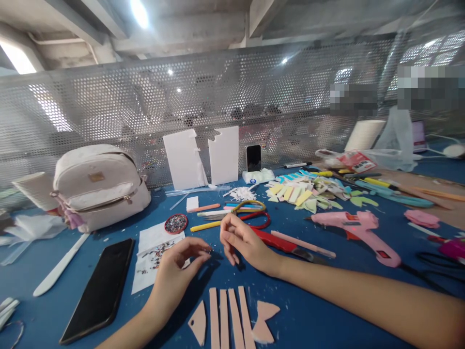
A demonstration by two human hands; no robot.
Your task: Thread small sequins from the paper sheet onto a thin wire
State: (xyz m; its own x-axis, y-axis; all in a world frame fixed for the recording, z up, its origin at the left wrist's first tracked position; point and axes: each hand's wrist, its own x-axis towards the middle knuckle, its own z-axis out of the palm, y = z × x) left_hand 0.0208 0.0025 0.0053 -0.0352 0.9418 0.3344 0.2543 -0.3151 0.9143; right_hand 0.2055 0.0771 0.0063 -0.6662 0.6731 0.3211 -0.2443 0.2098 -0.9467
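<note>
My left hand (178, 269) hovers low over the blue table (327, 310), its thumb and forefinger pinched on something too small to make out. My right hand (241, 240) rests just to the right of it, fingers curled downward, nothing visible in them. Below both hands lie several pink foam strips and cut shapes (232, 317). A white paper sheet sprinkled with tiny beads (154, 254) lies left of my left hand, with a round dish of beads (176, 223) above it.
A black phone (103, 288) and white backpack (98, 186) sit left. Scissors (254, 213), pens and a red knife (279, 242) lie behind my hands. A pink glue gun (358, 230) and foam scraps (305, 191) are right. White foam boards (201, 157) lean on the mesh.
</note>
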